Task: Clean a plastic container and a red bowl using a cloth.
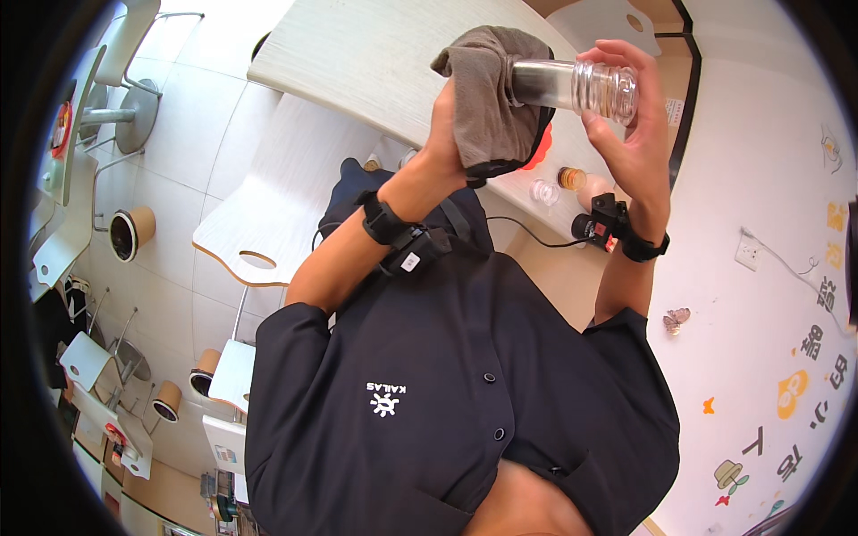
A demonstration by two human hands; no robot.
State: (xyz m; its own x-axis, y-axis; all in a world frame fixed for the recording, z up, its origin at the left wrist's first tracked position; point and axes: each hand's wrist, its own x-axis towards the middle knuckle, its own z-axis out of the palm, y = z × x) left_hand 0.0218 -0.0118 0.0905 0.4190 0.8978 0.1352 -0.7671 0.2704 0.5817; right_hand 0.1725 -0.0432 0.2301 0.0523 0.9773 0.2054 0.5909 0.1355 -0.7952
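Note:
A greyish-brown cloth (493, 100) with black trim is bunched over my left hand (442, 130), whose fingers are mostly hidden behind it. My right hand (640, 124) grips the ribbed end of a clear cylindrical jar (549, 82), thumb on one side and fingers on the other. The jar lies sideways in the air above the table, its far end against the folds of cloth. Its inside looks dark grey towards that end; whether this is content or see-through shading, I cannot tell.
On the pale table (362, 60) lie a clear round piece (544, 191), an amber-coloured lidded piece (571, 178) and a partly covered orange-red item (539, 149). A white chair (261, 208) stands at left. The wall (724, 201) is close on the right. A black cable (536, 238) runs to my right wrist device.

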